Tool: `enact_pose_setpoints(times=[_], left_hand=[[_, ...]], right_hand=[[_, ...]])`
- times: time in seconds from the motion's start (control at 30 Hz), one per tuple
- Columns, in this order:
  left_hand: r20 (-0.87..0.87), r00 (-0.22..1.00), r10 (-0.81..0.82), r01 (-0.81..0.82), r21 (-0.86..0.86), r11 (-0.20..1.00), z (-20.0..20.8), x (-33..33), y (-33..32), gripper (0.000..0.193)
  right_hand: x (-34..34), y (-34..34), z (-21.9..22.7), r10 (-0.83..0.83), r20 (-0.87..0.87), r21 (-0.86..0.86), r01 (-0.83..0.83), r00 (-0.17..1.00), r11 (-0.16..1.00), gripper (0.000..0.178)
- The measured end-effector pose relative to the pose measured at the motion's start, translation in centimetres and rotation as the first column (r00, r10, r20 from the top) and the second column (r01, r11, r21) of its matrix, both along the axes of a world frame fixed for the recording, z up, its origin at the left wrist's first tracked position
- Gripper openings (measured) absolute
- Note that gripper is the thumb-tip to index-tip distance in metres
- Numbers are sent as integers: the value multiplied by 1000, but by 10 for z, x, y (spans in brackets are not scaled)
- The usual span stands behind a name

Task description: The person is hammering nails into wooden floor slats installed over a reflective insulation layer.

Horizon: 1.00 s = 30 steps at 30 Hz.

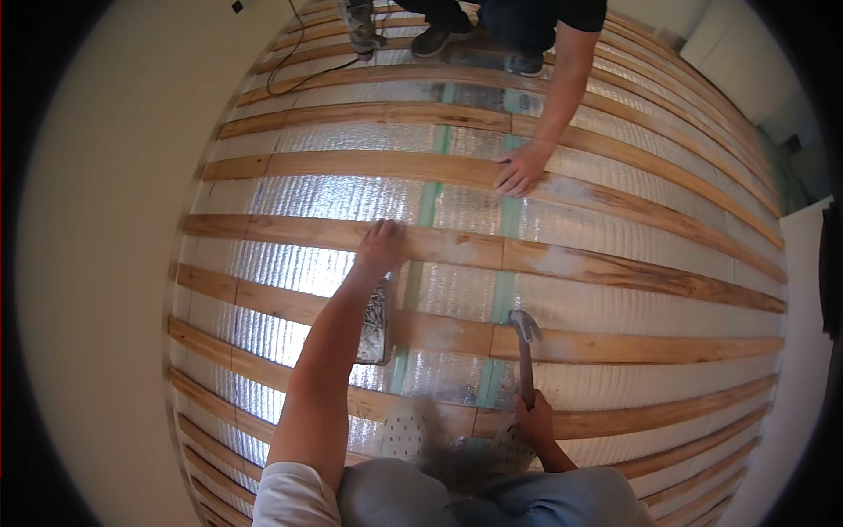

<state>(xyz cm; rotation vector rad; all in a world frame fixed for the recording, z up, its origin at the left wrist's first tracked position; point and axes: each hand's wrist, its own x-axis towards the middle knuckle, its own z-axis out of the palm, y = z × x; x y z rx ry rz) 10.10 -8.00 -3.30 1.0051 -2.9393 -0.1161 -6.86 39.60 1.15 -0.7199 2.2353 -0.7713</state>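
My left hand (pixel 380 249) rests on a wooden batten (pixel 299 230), palm down, its fingers lying at the batten's far edge. A hammer (pixel 526 356) is gripped low on its handle by my right hand (pixel 535 422). The hammer's metal head is up, over the batten (pixel 606 344) nearer to me. Just right of my left forearm stands a tray of nails (pixel 375 327), partly hidden by the arm.
Battens run in rows over silvery foil sheeting (pixel 290 290) with green tape strips (pixel 505 290). Opposite, a co-worker's hand (pixel 522 169) presses on a farther batten. A power tool (pixel 360 26) with a cord lies far left. My patterned shoes (pixel 404 430) are below; a pale wall (pixel 97 263) stands left.
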Motion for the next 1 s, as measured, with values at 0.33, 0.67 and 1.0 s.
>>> enact_pose_setpoints(times=[0.33,0.67,1.0], left_hand=[[177,980,-88,126,-219,968,-10,9,-2,64],[12,995,95,-96,101,990,-23,-17,6,81],[135,989,65,-67,4,998,-39,-20,0,80]], right_hand=[[5,-10,9,-1,37,11,1,999,1000,29],[-12,15,-25,-79,185,88,64,979,994,30],[-14,8,-15,-63,128,120,48,990,992,31]])
